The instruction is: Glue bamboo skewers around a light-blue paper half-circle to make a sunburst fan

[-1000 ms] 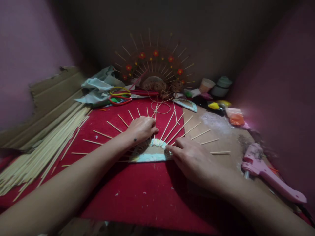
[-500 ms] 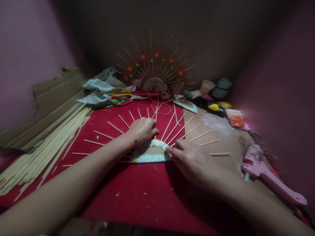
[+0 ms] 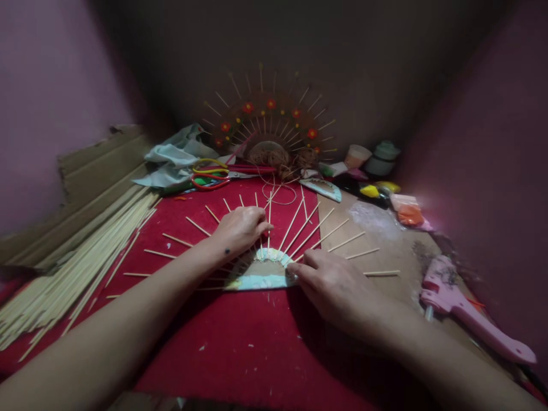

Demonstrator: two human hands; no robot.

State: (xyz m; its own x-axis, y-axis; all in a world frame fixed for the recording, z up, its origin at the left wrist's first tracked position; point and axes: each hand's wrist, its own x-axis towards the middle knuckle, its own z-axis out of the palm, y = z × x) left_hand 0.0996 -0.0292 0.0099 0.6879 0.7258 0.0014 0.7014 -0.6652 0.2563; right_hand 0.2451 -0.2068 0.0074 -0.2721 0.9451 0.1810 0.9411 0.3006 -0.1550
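- Left hand (image 3: 240, 228) — fingers curled, pinching a stick (image 3: 269, 220) above the half-disc (image 3: 261, 274).
- Right hand (image 3: 331, 285) — fingertips pressed flat on the half-disc's right end.
- Half-disc mid-cloth (image 3: 240, 342), sticks fanned outward.
- Glue gun (image 3: 466, 314) at right edge.

Both forearms enter from the lower edge and converge toward centre. Left hand (image 3: 240, 228): palm down, knuckles up, fingers curled and pointing right, fingertips (image 3: 264, 227) pressed low; small dark mark on the wrist. Right hand (image 3: 331, 282): palm down, wrist low, fingers extended leftward and drawn together at the tips. The two hands sit near each other, not touching.
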